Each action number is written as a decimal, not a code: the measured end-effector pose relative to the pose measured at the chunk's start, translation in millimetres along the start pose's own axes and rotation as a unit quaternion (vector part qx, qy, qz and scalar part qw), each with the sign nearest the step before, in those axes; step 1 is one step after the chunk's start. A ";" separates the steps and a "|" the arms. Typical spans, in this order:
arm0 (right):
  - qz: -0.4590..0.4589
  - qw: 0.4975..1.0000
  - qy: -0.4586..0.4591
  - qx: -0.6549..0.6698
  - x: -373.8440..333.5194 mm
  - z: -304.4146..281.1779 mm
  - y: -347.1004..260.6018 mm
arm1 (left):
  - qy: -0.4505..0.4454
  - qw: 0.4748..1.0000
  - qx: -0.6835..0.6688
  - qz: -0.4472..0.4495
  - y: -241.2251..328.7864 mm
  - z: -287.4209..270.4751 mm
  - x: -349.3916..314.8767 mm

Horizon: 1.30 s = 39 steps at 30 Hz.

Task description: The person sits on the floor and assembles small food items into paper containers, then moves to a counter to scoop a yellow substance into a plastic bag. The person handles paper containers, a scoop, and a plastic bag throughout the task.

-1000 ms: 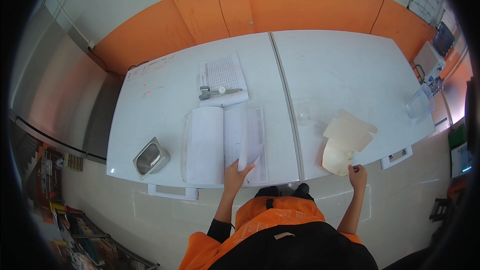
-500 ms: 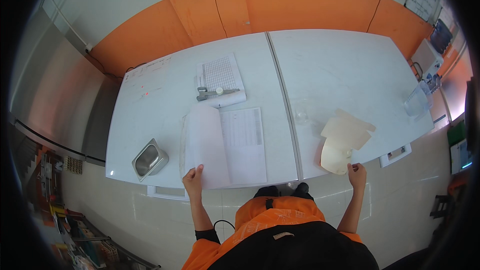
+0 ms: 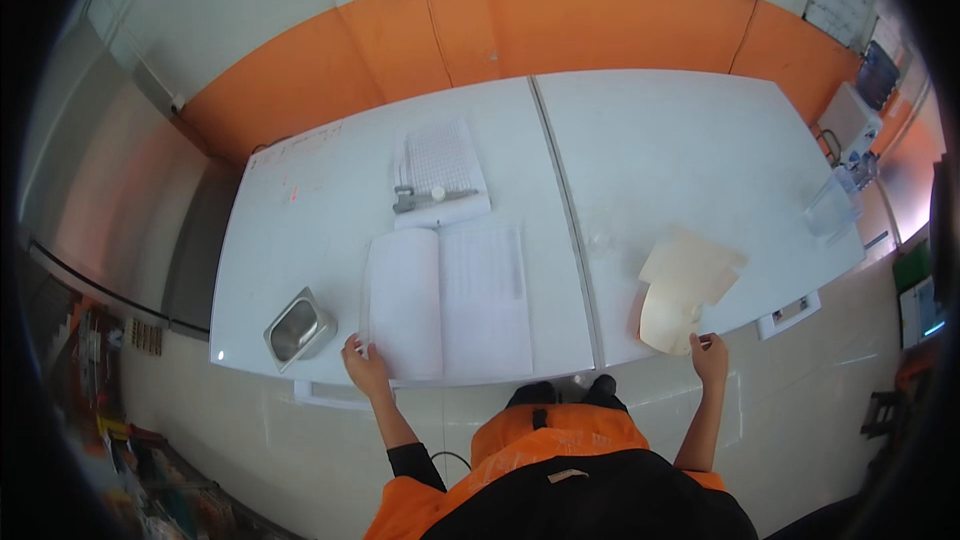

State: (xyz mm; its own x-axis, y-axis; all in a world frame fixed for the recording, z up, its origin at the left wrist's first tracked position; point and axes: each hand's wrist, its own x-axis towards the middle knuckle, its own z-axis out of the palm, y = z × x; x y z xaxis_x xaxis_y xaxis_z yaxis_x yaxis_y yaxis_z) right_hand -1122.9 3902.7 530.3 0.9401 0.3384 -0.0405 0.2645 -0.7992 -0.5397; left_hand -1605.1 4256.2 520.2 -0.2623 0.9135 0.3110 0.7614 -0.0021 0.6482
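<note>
An open stack of white paper sheets, like a book or pad, lies flat near the table's front edge. Beside its lower left corner is my left hand, thumb and forefinger apart, with nothing visible in it. My right hand is closed at the front edge of the right table, fingertips pinched at the lower corner of a cream opened-out paper box. A small pale bit shows at those fingertips, too small to name.
Left of the paper stands a steel container. Behind it lies a clipboard with a gridded sheet. A clear plastic jug is at the far right. A metal-edged seam divides the two white tables.
The lifted page has come down flat on the left side of the stack. My left hand has let go of it and moved slightly left and down. My right hand has barely moved.
</note>
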 end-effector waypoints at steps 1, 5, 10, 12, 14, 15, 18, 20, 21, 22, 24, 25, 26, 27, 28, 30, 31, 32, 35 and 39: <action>0.005 1.000 0.006 0.005 -1.1 2.9 1.4 | 0.044 0.998 0.036 0.031 9.1 2.0 -0.4; -0.004 0.999 0.030 0.021 6.7 15.3 0.2 | 0.069 0.985 -0.006 0.156 80.2 -9.1 -15.1; -0.055 0.997 0.049 0.028 15.5 21.4 14.7 | -0.173 0.932 -0.234 0.214 196.3 7.4 -87.9; -0.009 0.998 0.015 0.054 9.2 -1.1 3.5 | -0.276 0.875 -0.305 0.255 240.9 10.1 -133.0; 0.001 0.994 0.059 0.088 0.0 -22.4 1.5 | -0.377 0.809 -0.359 0.274 281.9 4.1 -180.8; 0.014 0.991 0.076 0.107 -5.8 -34.6 5.1 | -0.427 0.769 -0.381 0.284 298.8 3.0 -202.1; 0.031 0.976 0.132 0.173 -26.9 -83.6 24.9 | -0.489 0.672 -0.371 0.414 343.1 9.5 -264.1; 0.035 0.966 0.168 0.194 -46.0 -117.5 50.7 | -0.595 0.604 -0.361 0.388 366.4 7.8 -309.6; 0.039 0.963 0.185 0.191 -58.5 -133.6 68.9 | -0.645 0.565 -0.353 0.373 378.5 4.2 -336.1; 0.041 0.960 0.203 0.186 -72.5 -150.7 88.2 | -0.679 0.544 -0.344 0.352 390.2 -3.4 -366.6; 0.051 0.950 0.233 0.199 -105.9 -180.2 124.5 | -0.745 0.491 -0.328 0.311 410.3 -20.1 -433.2; 0.051 0.944 0.252 0.204 -120.5 -190.3 143.4 | -0.780 0.462 -0.346 0.242 407.7 -11.5 -473.3; 0.049 0.937 0.273 0.212 -134.1 -197.1 161.5 | -0.812 0.431 -0.353 0.176 395.5 10.9 -516.7; 0.050 0.938 0.281 0.198 -147.5 -210.1 176.4 | -0.841 0.398 -0.350 0.108 392.2 21.5 -555.2; 0.053 0.937 0.289 0.188 -159.2 -218.7 190.5 | -0.861 0.364 -0.337 0.107 393.7 23.1 -584.1; 0.101 0.934 0.285 0.193 -183.9 -235.1 222.6 | -0.896 0.311 -0.302 0.101 399.7 18.9 -636.0; 0.120 0.933 0.273 0.203 -191.7 -242.4 237.4 | -0.906 0.294 -0.291 0.088 404.2 9.6 -656.8; 0.132 0.924 0.300 0.197 -202.1 -251.1 249.9 | -0.917 0.277 -0.276 0.073 403.1 -6.8 -675.4; 0.175 0.896 0.360 0.194 -225.4 -280.0 298.9 | -0.946 0.208 -0.237 0.074 389.7 -1.3 -757.7; 0.212 0.842 0.403 0.289 -229.7 -300.9 373.3 | -0.956 0.181 -0.191 0.129 419.6 -22.7 -824.4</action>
State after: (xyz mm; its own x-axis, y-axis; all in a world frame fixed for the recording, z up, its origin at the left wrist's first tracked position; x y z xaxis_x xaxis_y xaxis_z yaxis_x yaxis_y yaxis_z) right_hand -1175.4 3377.1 591.2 0.8262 -0.5492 0.1252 -0.0615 -0.3090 -0.9491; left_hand -1082.8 3493.0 551.6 0.7155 -0.6674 -0.2066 0.4091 0.1604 0.8983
